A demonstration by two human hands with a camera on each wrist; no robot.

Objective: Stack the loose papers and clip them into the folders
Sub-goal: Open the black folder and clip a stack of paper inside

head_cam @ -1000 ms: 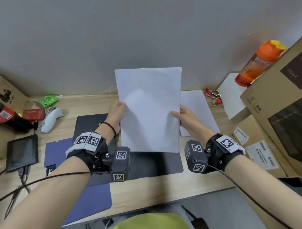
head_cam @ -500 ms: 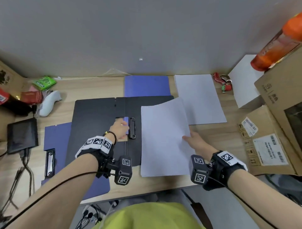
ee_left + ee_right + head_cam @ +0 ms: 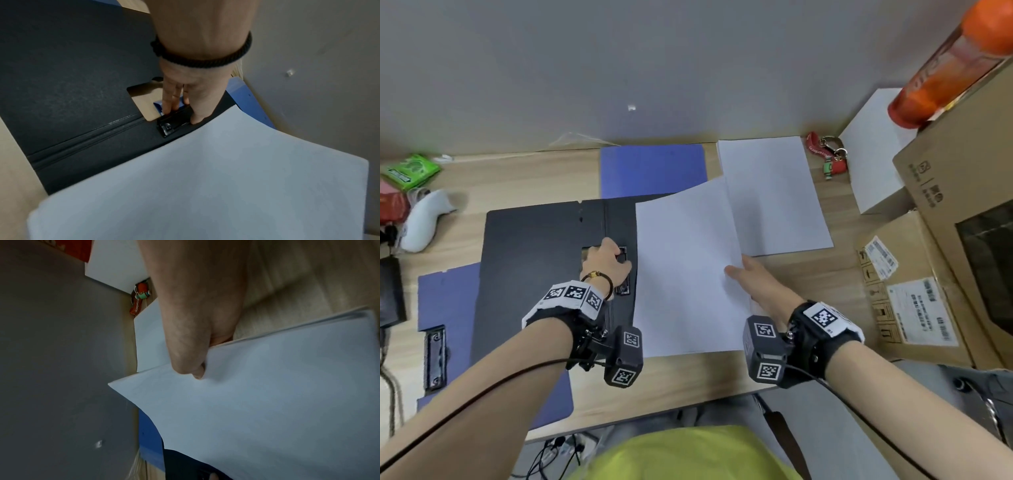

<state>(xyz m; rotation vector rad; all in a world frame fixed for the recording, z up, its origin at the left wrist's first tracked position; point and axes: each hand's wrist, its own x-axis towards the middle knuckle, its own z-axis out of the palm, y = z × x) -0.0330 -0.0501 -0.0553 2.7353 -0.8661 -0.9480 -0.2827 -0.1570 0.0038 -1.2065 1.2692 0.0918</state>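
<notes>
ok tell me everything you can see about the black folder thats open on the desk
The black folder lies open and flat on the wooden desk, matte and stiff-looking, with a creased spine and a rectangular cut-out showing wood. A black metal clip sits beside the spine; the left hand grips it. The paper stack, pinched by the right hand, covers its right half. It overlaps blue folders at the left and far edges.
</notes>
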